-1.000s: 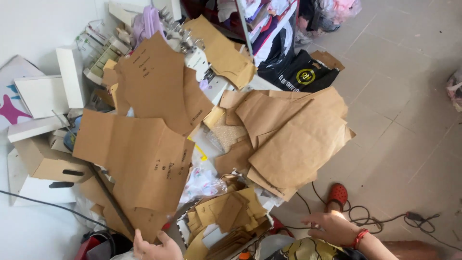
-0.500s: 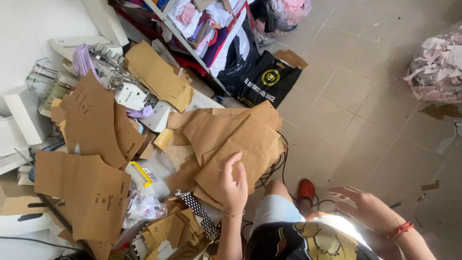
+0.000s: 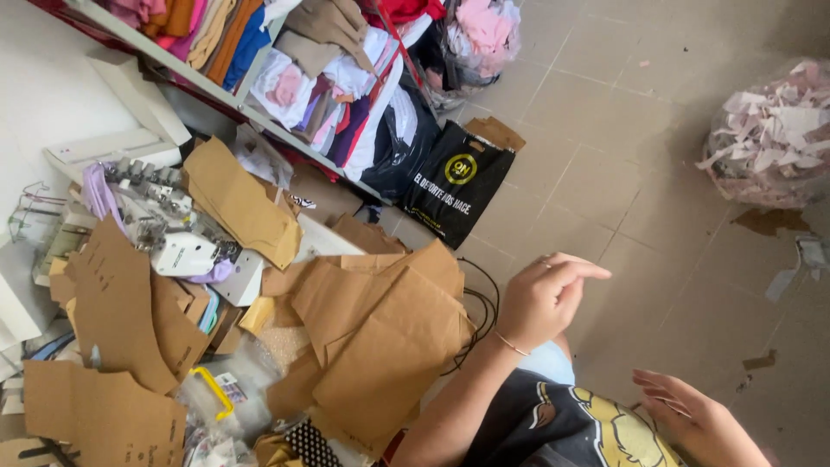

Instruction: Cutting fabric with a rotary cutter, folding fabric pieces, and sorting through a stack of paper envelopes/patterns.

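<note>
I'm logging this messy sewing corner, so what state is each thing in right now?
left hand: raised, fingers loosely curled, holding nothing
right hand: open, flat, empty
brown paper patterns: loose, overlapping in a heap
black bag: upright against the shelf, mouth open
sewing machine: half buried under patterns
shelf: stuffed with folded fabric
clear sack of scraps: full, on the floor
</note>
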